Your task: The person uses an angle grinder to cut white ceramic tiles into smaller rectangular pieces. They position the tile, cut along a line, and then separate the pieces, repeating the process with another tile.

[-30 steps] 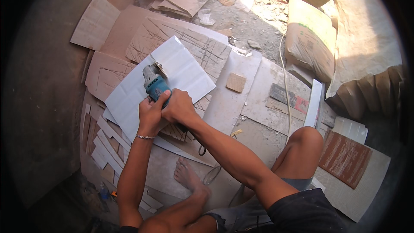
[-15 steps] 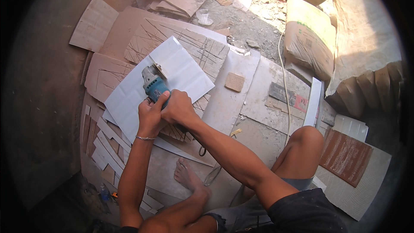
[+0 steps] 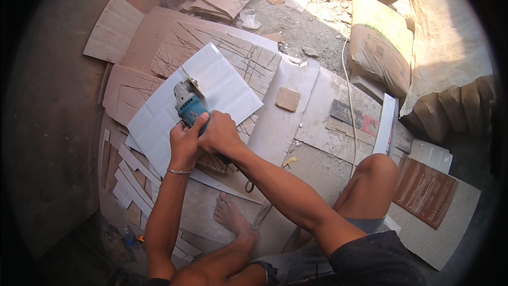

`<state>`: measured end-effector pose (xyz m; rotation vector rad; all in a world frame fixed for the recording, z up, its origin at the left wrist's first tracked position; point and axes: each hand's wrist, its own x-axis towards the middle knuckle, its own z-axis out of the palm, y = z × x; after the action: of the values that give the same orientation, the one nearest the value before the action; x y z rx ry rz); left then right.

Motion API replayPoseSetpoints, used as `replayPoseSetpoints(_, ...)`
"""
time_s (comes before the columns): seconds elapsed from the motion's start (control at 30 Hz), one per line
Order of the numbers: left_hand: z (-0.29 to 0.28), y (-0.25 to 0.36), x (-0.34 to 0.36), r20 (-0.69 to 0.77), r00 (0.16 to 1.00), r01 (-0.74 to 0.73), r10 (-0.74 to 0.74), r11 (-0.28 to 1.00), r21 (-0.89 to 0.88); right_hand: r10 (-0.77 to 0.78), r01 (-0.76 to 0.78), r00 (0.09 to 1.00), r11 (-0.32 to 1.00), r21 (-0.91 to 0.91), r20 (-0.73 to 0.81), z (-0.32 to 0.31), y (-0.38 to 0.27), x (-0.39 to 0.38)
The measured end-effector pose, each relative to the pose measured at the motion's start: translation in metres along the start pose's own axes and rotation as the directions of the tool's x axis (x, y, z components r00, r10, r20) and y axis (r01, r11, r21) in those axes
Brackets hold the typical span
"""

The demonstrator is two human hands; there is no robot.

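Both hands are wrapped round a teal angle grinder [image 3: 191, 110] with a grey metal head and a cutting disc [image 3: 193, 81] at its far end. My left hand [image 3: 183, 143], with a bracelet at the wrist, closes on its near left side. My right hand [image 3: 218, 133] grips the body from the right. Beneath the grinder lies a large white tile [image 3: 233, 82], set at an angle. The disc stands over the tile's upper middle; whether it touches the surface I cannot tell. A power cable hangs below my right wrist, partly hidden by the forearm.
Under the tile are boards [image 3: 217, 39] scored with dark cut lines. White offcut strips [image 3: 135, 177] lie at left. A small square tan piece [image 3: 288, 99] rests to the right. Farther right are a pale cord [image 3: 345, 69], filled sacks [image 3: 381, 42] and a brown tile [image 3: 425, 191]. My bare foot [image 3: 233, 214] is near the tile.
Almost nothing differs. The grinder and both hands keep their place over the tile, and the whole view has shifted very slightly.
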<state>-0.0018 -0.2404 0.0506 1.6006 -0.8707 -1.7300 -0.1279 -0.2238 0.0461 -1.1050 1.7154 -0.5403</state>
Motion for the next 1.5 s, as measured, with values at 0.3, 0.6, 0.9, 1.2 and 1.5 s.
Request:
replayPoseSetpoints(0.3, -0.003, -0.008, 0.001, 0.011, 1.0, -0.009, 0.009, 1.0, -0.007, 0.011, -0.011, 1.0, 1.0, -0.012, 0.011, 0.0, 0.0, -0.003)
replayPoseSetpoints(0.6, -0.001, -0.009, -0.002, 0.015, 1.0, -0.024, 0.024, 1.0, 0.015, 0.021, -0.021, 1.0, 0.999, -0.042, -0.002, 0.003, 0.006, 0.0)
replayPoseSetpoints(0.9, 0.001, -0.006, -0.003, -0.001, 1.0, 0.009, -0.009, 1.0, -0.021, 0.003, -0.003, 1.0, 1.0, -0.016, -0.003, -0.002, 0.001, -0.006)
replayPoseSetpoints(1.2, 0.002, -0.008, -0.007, 0.001, 1.0, -0.011, 0.011, 1.0, 0.023, -0.013, 0.013, 1.0, 1.0, -0.017, -0.01, 0.002, 0.008, -0.006)
replayPoseSetpoints(1.5, 0.002, -0.013, -0.007, 0.008, 1.0, -0.02, 0.02, 1.0, 0.012, 0.015, -0.015, 1.0, 0.999, -0.03, -0.011, 0.001, 0.007, -0.009)
